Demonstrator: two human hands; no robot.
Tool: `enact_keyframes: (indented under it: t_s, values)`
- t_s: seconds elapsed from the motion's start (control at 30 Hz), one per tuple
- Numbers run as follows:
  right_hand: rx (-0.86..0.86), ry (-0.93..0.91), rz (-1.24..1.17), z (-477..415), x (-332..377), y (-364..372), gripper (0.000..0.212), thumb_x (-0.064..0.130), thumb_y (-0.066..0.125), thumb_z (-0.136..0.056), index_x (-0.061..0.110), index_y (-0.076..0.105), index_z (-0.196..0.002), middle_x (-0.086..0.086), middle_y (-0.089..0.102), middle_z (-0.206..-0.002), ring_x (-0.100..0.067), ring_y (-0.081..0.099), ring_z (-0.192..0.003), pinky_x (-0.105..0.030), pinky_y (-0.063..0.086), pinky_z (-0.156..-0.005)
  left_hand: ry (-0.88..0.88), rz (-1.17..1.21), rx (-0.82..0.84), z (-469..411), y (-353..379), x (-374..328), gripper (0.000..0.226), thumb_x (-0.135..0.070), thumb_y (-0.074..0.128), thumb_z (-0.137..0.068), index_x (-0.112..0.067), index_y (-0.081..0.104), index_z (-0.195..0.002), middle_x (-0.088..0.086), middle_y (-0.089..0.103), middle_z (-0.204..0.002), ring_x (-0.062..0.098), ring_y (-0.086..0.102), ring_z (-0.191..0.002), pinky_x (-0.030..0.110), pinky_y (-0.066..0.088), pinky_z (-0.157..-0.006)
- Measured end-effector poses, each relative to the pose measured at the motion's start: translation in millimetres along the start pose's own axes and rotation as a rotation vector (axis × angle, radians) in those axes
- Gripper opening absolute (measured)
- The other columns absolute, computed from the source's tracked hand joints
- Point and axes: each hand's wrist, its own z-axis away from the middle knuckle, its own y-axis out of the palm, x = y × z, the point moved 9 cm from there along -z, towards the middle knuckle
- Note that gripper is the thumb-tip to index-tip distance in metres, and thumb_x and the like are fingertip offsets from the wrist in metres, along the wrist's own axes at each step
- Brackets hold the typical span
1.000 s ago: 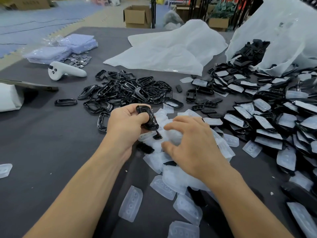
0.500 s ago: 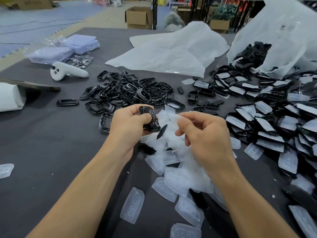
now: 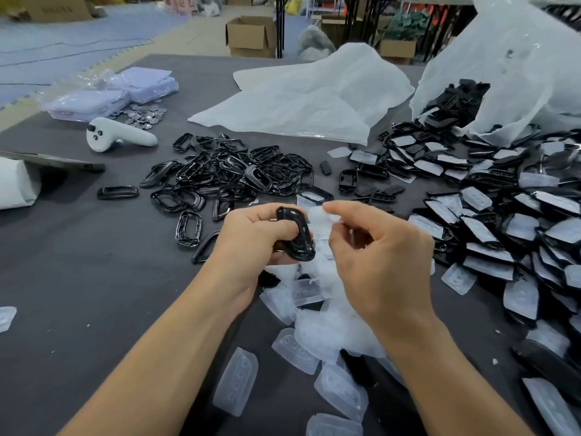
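Centre frame, the black shell [image 3: 297, 234] is clamped in the left grip [image 3: 251, 243]. The right grip [image 3: 377, 262] curls beside it; whether it is pinching anything, I cannot tell. Emptied frames [image 3: 226, 171] are heaped above and clear pads [image 3: 314, 309] below. The larger unworked heap [image 3: 503, 221] at right suggests much is left.

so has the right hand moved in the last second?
Yes. The right hand has lifted off the clear pile, up toward the black case in the left hand.
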Motion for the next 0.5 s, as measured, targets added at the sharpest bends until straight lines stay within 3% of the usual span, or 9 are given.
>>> enact_keyframes:
  t_s: [0.1,0.2,0.27,0.37,0.47,0.5]
  values:
    - [-0.035,-0.015,0.04,-3,0,-7,0.038,0.005,0.075,-0.087,0.024,0.076,-0.121,0.012,0.071,-0.078,-0.011,0.061,-0.065,-0.036,0.059,-0.068,-0.121,0.146,0.123,0,7,7,0.029,0.006,0.055,-0.093,-0.011,0.079,-0.096,0.013,0.077,-0.081,0.016,0.074,-0.07,0.021,0.056,-0.054]
    - [0.018,0.059,-0.005,-5,-8,-3,0.056,0.007,0.075,-0.088,0.025,0.063,-0.139,0.017,0.07,-0.074,-0.008,0.064,-0.073,-0.019,0.054,-0.075,-0.207,0.263,0.267,5,18,10,0.028,-0.001,0.063,-0.082,-0.008,0.078,-0.104,0.015,0.075,-0.081,0.016,0.07,-0.061,0.02,0.055,-0.049]
    - [0.077,0.123,-0.064,-5,-16,4,0.058,0.008,0.075,-0.088,0.027,0.061,-0.141,0.024,0.071,-0.08,0.0,0.067,-0.076,-0.011,0.051,-0.08,-0.223,0.298,0.307,7,22,11,0.028,-0.005,0.066,-0.074,-0.003,0.073,-0.101,0.015,0.076,-0.081,0.016,0.07,-0.058,0.02,0.056,-0.047]
    - [0.193,0.25,-0.169,-4,-30,17,0.042,0.008,0.076,-0.087,0.033,0.072,-0.121,0.022,0.073,-0.075,-0.002,0.067,-0.065,-0.016,0.052,-0.066,-0.201,0.298,0.326,6,25,10,0.021,-0.002,0.071,-0.074,-0.005,0.078,-0.094,0.014,0.077,-0.084,0.014,0.069,-0.059,0.02,0.057,-0.05]
    - [0.267,0.39,-0.318,0,-41,28,0.018,0.014,0.079,-0.088,0.032,0.078,-0.093,0.007,0.076,-0.071,-0.017,0.071,-0.062,-0.037,0.056,-0.058,-0.161,0.26,0.309,4,23,9,0.022,-0.001,0.062,-0.082,-0.008,0.083,-0.088,0.01,0.078,-0.086,0.009,0.068,-0.058,0.02,0.058,-0.053]
    - [0.267,0.409,-0.365,0,-41,29,0.018,0.013,0.079,-0.087,0.031,0.078,-0.088,0.004,0.076,-0.07,-0.021,0.072,-0.065,-0.038,0.057,-0.058,-0.151,0.247,0.306,4,23,9,0.024,0.002,0.058,-0.088,-0.006,0.081,-0.088,0.009,0.078,-0.087,0.008,0.069,-0.058,0.02,0.059,-0.054]
